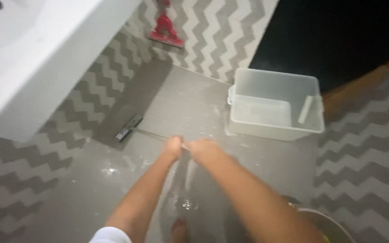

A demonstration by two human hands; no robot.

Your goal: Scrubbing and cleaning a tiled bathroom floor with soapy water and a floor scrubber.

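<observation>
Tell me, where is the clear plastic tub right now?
The clear plastic tub sits on the wet grey floor at upper right, beyond the right hand.

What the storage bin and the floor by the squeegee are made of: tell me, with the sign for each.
Storage bin: looks like translucent plastic, since the floor shows faintly through its cloudy walls. Floor: seemingly glazed grey tile, wet, with glints near both hands, left hand and right hand, which grip the squeegee handle.
</observation>
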